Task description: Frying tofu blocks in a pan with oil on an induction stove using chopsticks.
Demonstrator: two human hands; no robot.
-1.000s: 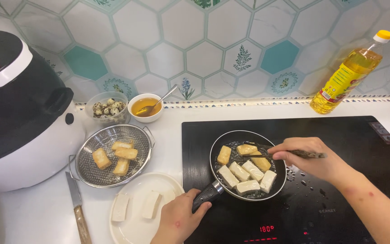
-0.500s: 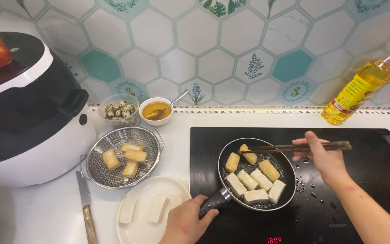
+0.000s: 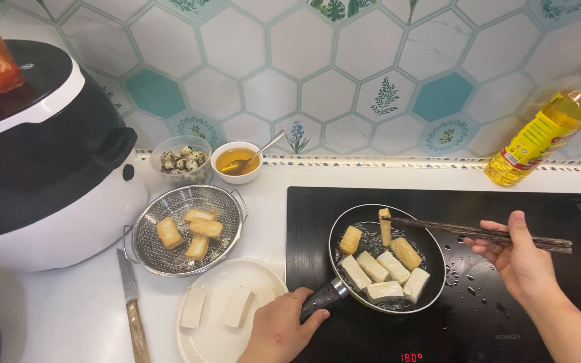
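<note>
Two hands work the pan. Left hand clenches its handle. Right hand grasps chopsticks pinching one upright tofu piece.

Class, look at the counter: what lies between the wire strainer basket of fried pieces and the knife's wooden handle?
In the head view, bare white counter separates the wire strainer basket from the knife; only the knife's own blade runs up beside the basket's rim.

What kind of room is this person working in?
Most likely a home kitchen. A frying pan of tofu pieces sits on a black induction hob, an oil bottle leans against a tiled wall, and a cooker stands on the white counter.
</note>
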